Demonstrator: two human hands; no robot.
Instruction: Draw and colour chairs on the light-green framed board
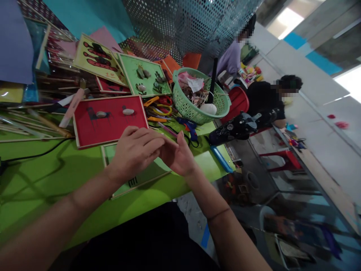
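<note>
My left hand [138, 152] and my right hand [180, 156] meet above a green framed panel [146, 177] on the table. The left fingers are stretched and gently bent, reaching over to the right hand's palm side. On the right hand the thumb points up, apart from the fingers, and the palm faces inward. Its fingertips are partly hidden behind the left hand; no object shows between the two. Just beyond the left hand lies a red framed panel [108, 137] with two stones on it.
Behind are a green panel with stones [132, 64], a yellow panel [84, 64] and a green basket [180, 103]. A blue glue gun [188, 126], scissors [162, 109] and a blue tool [221, 159] lie nearby. Two people [263, 99] are at the right.
</note>
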